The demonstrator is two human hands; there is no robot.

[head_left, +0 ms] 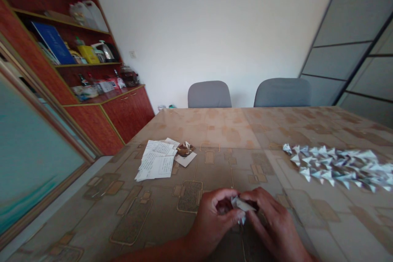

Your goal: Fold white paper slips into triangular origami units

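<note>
Head view: folded paper (244, 205) pinched by left hand (210, 219) and right hand (274, 219), fingers nearly closed; edges best aligned before creases are pressed; sheets (158, 161) beyond left hand.

Brought close together over the near part of the tabletop (215, 127), well apart from its far edge, with left hand (208, 219) turned inward and right hand (276, 217) angled to meet it. Arched at the left index finger (226, 192), leaving a hollow above the left thumb (231, 217). Pinched at the fingertips on both sides. Bare along the left forearm (159, 251), stretched low from the left; bent forward at the right, with knuckles raised.
</note>
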